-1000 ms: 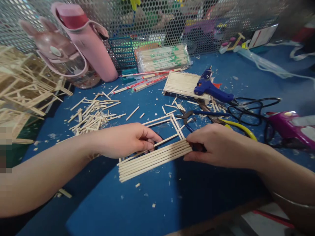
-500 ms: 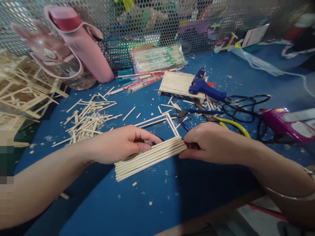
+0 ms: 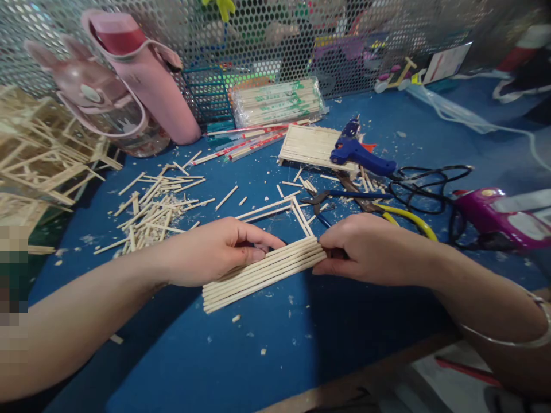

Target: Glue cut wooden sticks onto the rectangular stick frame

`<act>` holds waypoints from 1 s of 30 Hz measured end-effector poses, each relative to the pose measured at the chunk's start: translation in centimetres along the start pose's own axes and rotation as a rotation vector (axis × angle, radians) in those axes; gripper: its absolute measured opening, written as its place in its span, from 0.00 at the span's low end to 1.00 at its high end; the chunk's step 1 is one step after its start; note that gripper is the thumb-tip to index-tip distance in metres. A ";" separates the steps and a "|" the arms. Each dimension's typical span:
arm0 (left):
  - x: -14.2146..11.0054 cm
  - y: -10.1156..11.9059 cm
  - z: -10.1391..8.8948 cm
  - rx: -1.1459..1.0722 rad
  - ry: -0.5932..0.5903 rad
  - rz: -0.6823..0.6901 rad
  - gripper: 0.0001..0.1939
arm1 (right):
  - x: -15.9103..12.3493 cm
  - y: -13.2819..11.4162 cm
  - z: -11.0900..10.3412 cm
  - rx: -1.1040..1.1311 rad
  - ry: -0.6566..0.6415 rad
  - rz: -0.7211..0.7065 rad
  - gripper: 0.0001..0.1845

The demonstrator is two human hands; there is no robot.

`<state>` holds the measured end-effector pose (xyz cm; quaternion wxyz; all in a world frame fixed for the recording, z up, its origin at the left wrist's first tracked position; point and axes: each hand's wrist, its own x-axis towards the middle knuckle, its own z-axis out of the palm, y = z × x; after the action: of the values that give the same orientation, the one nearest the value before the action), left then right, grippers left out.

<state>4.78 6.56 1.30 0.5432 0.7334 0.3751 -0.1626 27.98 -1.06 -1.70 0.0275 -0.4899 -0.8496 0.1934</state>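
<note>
- The left hand [image 3: 224, 251] is holding the pale wooden-stick panel [image 3: 264, 276] along its far edge.
- The right hand [image 3: 372, 250] is pinching its right end.
- The panel is sitting front-left of the blue plastic glue gun [image 3: 367, 158].

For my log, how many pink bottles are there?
2: a tall pink bottle with a strap, and left of it a see-through pink bottle with rabbit ears, both before the perforated metal screen.

A cluttered craft workbench, with glue gun [image 3: 364, 155], pliers [image 3: 318, 201] and scattered stick offcuts [image 3: 159, 206] on blue.
</note>
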 end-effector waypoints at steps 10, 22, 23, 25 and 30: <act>0.3 0.2 0.0 0.043 0.022 0.032 0.20 | 0.0 -0.2 0.1 0.003 -0.014 0.012 0.18; -6.8 -5.9 4.1 0.046 1.189 -0.030 0.16 | -1.2 0.8 -0.4 -0.005 0.151 0.088 0.25; -7.0 -6.5 4.7 0.067 1.140 -0.068 0.15 | -1.1 0.7 -0.3 0.007 0.161 0.090 0.23; -7.1 -7.4 5.9 0.060 0.992 -0.087 0.16 | -0.7 0.7 -0.1 0.019 0.173 0.090 0.22; -6.7 -8.2 7.2 -0.129 0.762 -0.005 0.14 | -0.2 1.0 0.7 0.004 0.264 0.086 0.11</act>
<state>-4.39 -1.48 -2.45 0.4094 0.7046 0.5614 0.1442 28.75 -1.04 -2.70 0.1319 -0.5469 -0.8164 0.1300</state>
